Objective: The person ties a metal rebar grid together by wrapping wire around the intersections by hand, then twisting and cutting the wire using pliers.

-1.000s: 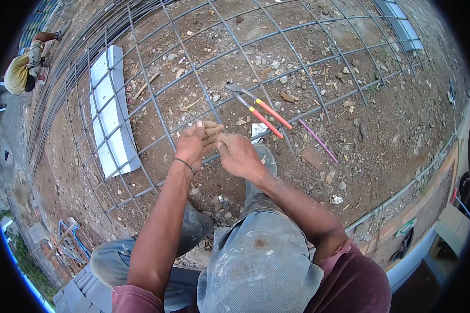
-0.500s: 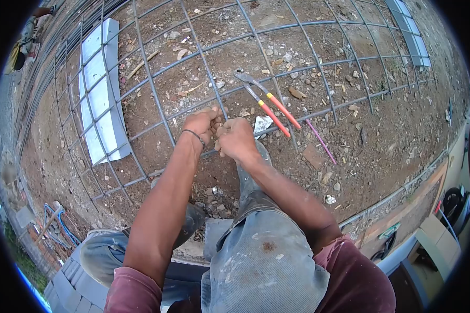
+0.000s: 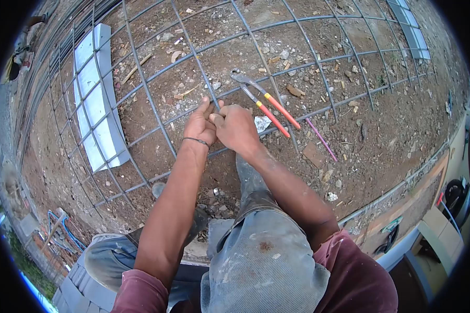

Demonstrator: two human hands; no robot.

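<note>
A grid of metal bars [image 3: 147, 88] lies over the dirt in front of my knees. My left hand [image 3: 200, 124] is at a bar crossing near the grid's close side, its fingers curled around the bar. Against it, my right hand [image 3: 236, 127] has its fingers bent and pressed together at the same crossing. Whatever lies between the fingertips is too small to make out. Just right of my hands, pincers with red handles [image 3: 274, 113] rest across the bars, their jaws pointing away from me. A thin purple rod [image 3: 321, 139] lies on the soil beyond their handles.
A white folded sheet [image 3: 95, 99] lies under the grid at left, and a similar grey-white piece [image 3: 411, 31] at the upper right. Long loose bars [image 3: 42, 78] run along the left. Another person [image 3: 20, 58] is partly visible at the far upper left.
Both hands have come from in front of the crossing onto the bar, close together. The view has shifted, and the other person shows less than a second ago.
</note>
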